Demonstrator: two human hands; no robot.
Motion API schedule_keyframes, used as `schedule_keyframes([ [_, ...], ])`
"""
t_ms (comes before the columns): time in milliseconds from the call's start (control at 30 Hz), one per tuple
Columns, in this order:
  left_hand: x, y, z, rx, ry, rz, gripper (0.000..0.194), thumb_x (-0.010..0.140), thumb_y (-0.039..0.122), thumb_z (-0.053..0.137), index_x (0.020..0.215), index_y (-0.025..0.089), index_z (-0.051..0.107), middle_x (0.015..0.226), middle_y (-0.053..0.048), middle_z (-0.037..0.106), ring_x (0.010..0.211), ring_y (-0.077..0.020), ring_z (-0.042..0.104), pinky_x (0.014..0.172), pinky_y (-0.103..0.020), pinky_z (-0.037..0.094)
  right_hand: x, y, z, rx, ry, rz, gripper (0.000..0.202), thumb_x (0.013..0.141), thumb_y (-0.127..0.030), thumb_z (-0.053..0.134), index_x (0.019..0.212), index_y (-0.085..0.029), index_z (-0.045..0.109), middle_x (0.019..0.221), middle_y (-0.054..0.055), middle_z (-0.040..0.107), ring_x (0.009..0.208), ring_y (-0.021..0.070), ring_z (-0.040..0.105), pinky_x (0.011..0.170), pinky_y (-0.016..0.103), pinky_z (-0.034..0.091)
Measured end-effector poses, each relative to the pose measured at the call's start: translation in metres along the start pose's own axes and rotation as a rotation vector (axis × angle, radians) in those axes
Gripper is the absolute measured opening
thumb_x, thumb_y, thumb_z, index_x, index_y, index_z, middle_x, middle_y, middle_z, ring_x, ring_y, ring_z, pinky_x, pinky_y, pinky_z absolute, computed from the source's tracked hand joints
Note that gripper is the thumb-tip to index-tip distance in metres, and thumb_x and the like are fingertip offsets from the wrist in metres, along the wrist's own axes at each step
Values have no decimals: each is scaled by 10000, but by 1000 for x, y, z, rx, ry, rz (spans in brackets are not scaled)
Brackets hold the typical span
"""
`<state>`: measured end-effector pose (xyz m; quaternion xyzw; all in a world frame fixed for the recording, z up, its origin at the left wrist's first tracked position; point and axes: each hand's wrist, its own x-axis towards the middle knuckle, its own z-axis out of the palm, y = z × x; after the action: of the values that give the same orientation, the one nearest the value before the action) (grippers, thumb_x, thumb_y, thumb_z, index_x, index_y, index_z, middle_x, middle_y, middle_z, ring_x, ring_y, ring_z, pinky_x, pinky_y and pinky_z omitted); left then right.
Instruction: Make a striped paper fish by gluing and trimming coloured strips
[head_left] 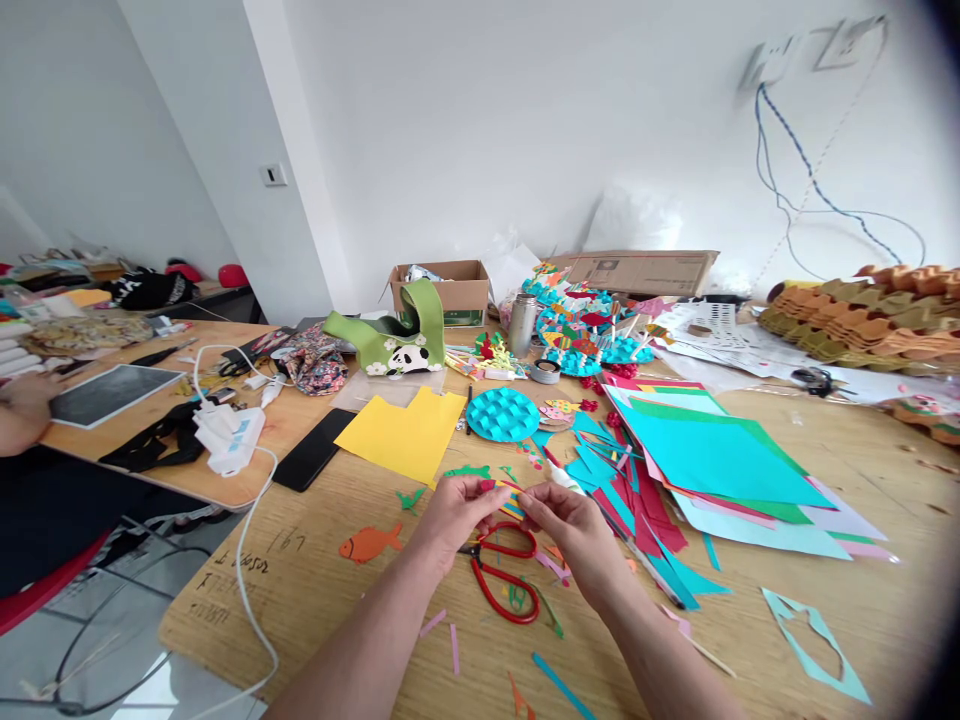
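Observation:
Both hands meet over the middle of the wooden table. My left hand (459,515) pinches the left end of a small striped paper piece (511,500) in yellow, blue and pink. On its right end, the fingers of my right hand (561,518) are closed too. Just below the hands lie red-handled scissors (504,590), their blades pointing left, partly behind my left hand. An orange paper fish (369,543) rests left of my left hand, and a green paper shape (466,471) is beyond it. The blue woven paper disc (502,414) lies farther back.
Yellow paper (401,435) and a black phone (316,450) lie left. Coloured sheets (720,455) are stacked right, beside paper scraps. A green panda bag (397,345), a steel bottle (523,325) and a cardboard box (450,290) stand behind. A power strip (231,440) and a person's arm are farther left.

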<state>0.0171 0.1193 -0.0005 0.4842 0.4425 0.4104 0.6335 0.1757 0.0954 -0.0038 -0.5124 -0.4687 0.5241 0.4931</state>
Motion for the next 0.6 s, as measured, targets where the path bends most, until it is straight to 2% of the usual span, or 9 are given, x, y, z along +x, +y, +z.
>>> schedule_keyframes([
  [200,1,-4,-1,11,36,26,341,581,454,761,630,135,650,548,17,539,506,-99,446,533,-246,370,-1,-3,0,-1,-20,8,464,648,-632,695,617,-171,654,574,15,606,566,141,504,577,277,375],
  [400,2,-3,-1,19,48,39,315,596,426,749,644,125,669,541,11,550,499,-96,436,520,-239,349,0,-1,1,-23,-9,0,459,602,-621,732,610,-167,663,568,11,603,554,131,478,554,271,348],
  [600,2,-4,0,1,64,26,305,590,409,757,665,122,683,556,1,573,506,-101,451,520,-239,354,2,5,0,-86,0,-18,476,618,-638,708,627,-164,664,582,16,607,560,135,477,547,271,344],
])
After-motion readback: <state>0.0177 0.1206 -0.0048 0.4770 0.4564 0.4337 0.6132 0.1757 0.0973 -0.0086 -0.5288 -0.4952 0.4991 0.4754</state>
